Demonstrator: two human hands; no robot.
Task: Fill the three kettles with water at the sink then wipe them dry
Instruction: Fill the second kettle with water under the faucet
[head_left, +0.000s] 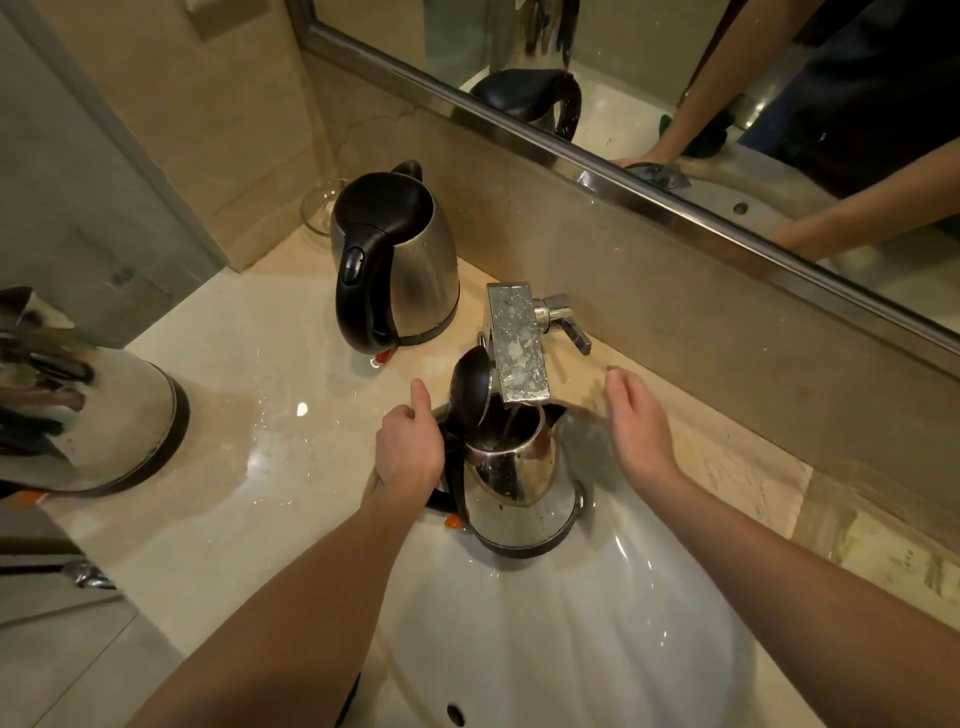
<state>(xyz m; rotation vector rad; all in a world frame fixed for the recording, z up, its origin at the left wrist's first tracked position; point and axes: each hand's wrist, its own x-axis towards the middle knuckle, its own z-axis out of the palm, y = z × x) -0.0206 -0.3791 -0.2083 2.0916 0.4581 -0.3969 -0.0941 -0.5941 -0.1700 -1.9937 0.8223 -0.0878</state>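
A steel kettle (519, 488) with its black lid flipped up stands in the white sink (597, 639), right under the chrome faucet (517, 343). Water runs from the spout into its opening. My left hand (410, 447) grips the kettle's black handle, thumb raised. To the kettle's right, my right hand (639, 421) hovers with straight fingers, holding nothing, below the faucet lever (569, 325). A second steel kettle (400, 260), lid closed, stands on the counter at the back. A third kettle (88, 410) sits at the left edge, partly cut off.
The beige counter (249, 426) is wet and shiny between the kettles. A clear glass dish (318, 210) lies behind the back kettle. A mirror (727, 93) runs along the wall above a stone backsplash. The sink's overflow hole (455, 714) shows at the front.
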